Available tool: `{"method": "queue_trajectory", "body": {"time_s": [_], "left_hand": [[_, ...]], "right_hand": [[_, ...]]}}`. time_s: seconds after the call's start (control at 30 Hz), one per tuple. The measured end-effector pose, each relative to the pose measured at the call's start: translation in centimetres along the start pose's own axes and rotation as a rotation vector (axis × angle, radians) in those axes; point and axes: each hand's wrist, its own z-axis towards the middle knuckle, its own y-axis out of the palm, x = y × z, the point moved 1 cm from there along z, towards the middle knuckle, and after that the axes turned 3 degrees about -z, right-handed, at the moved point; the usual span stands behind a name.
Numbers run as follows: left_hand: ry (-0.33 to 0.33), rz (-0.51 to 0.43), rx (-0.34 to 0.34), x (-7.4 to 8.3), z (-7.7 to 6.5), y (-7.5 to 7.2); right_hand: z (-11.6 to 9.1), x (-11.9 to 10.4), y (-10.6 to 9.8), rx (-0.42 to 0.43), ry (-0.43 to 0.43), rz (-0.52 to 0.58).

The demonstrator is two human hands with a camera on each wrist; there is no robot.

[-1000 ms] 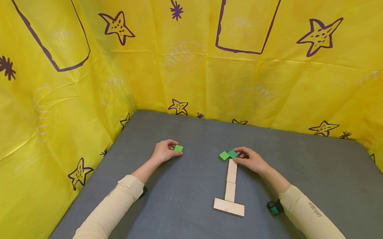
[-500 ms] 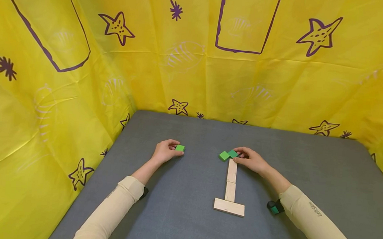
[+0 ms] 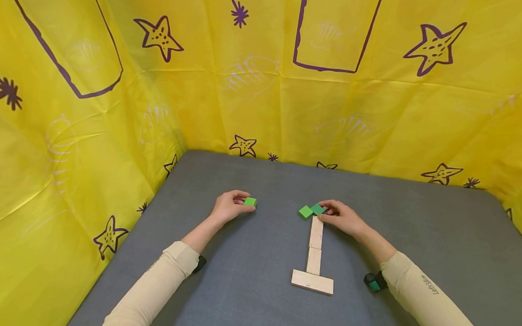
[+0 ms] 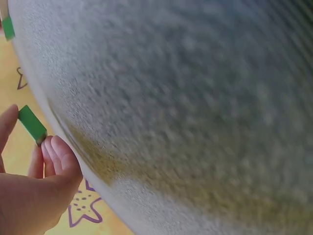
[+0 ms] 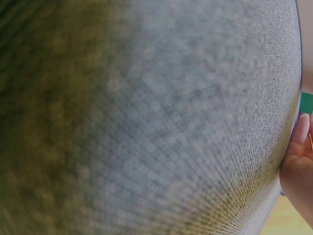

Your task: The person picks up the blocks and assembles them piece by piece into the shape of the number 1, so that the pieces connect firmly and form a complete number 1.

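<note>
My left hand [image 3: 229, 206] pinches a light green square block [image 3: 250, 201] between thumb and fingers, left of the wooden pieces. In the left wrist view the thumb and fingertips grip that green block [image 4: 32, 124] at its ends. On the other side, my right hand [image 3: 342, 217] holds a darker green block [image 3: 317, 210] by its right side, at the far end of a wooden row. A second light green block [image 3: 305, 212] lies right beside the darker one, corner to side. Only part of the right hand [image 5: 299, 169] shows in the right wrist view, with a green block [image 5: 306, 103] at its fingertips.
Two flat wooden blocks, a farther one [image 3: 316, 232] and a nearer one [image 3: 313, 261], lie end to end on the grey tabletop [image 3: 252, 293]. A wooden block [image 3: 312, 282] lies crosswise at their near end. Yellow patterned cloth [image 3: 256, 102] encloses the table's back and sides.
My left hand has moved slightly to the right with the light green block in its fingers. The right hand and the blocks near it stay in place.
</note>
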Motion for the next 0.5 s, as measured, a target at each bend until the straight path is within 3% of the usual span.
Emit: {"method": "queue_trajectory", "body": {"time_s": [0.5], "left_hand": [[-0.011,-0.082,-0.056,1.1,-0.4,1.7]], "right_hand": [[0.3,0.4,0.0,-0.005,-0.002,0.009]]}}
